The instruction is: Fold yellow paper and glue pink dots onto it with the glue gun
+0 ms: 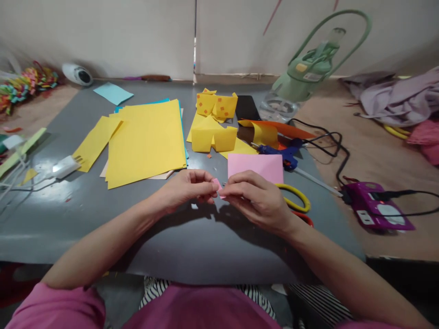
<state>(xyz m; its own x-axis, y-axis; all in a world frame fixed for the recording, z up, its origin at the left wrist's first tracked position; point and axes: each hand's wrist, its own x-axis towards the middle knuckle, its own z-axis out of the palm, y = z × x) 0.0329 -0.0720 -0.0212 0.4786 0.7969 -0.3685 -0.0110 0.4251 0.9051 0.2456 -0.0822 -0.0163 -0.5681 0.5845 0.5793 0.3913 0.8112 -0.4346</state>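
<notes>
A small piece of pink paper (217, 184) is pinched between my two hands above the grey tabletop. My left hand (194, 187) grips its left end with thumb and fingertips. On the other end, the fingers of my right hand (255, 194) are closed and partly hide it. A larger pink paper sheet (260, 165) lies flat just behind my right hand. Scissors with yellow and red handles (302, 201) lie beside that hand, their blades hidden. Beyond my hands stand two folded yellow paper shapes, one plain (214, 137) and one with orange spots (219, 105).
A stack of yellow paper (147, 141) lies left of centre. To the right are a blue glue gun (286, 153) with a black cord and a purple power strip (379, 205). A green-topped water bottle (302, 77) stands behind. A white plug (65, 167) lies left.
</notes>
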